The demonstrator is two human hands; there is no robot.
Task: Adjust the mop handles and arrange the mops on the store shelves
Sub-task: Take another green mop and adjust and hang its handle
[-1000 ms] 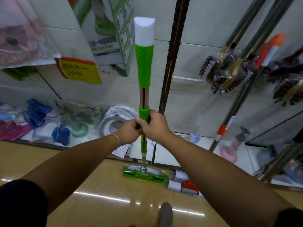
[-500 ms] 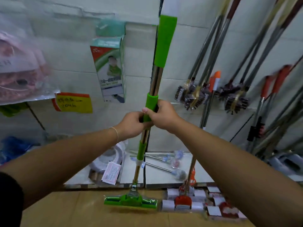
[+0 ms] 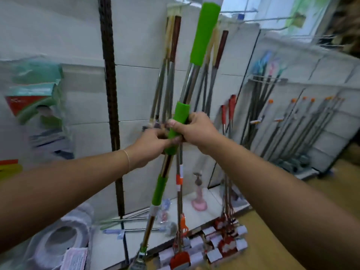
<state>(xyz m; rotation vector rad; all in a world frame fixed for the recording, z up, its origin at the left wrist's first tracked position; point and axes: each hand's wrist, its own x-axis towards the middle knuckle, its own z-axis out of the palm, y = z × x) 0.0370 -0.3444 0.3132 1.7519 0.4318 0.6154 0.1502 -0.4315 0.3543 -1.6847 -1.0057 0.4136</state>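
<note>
Left hand point(image 3: 150, 146) & right hand point(image 3: 197, 129) both clench steel mop pole's green plastic collar point(image 3: 181, 114); leaning 1 o'clock, prob clips hanging brush sticks point(image 3: 176, 36).

Wall point(image 3: 140, 90) behind: pale grey panels, horizontal seams. One dark upright point(image 3: 109, 75), left of centre, ran down to the low shelf point(image 3: 220, 199). The shelf was white, and its front edge met a glossy tan floor point(image 3: 261, 250). A second panelled section point(image 3: 331, 117) angled off at right. Bright patch point(image 3: 243, 4) at top edge; source unclear.
</note>
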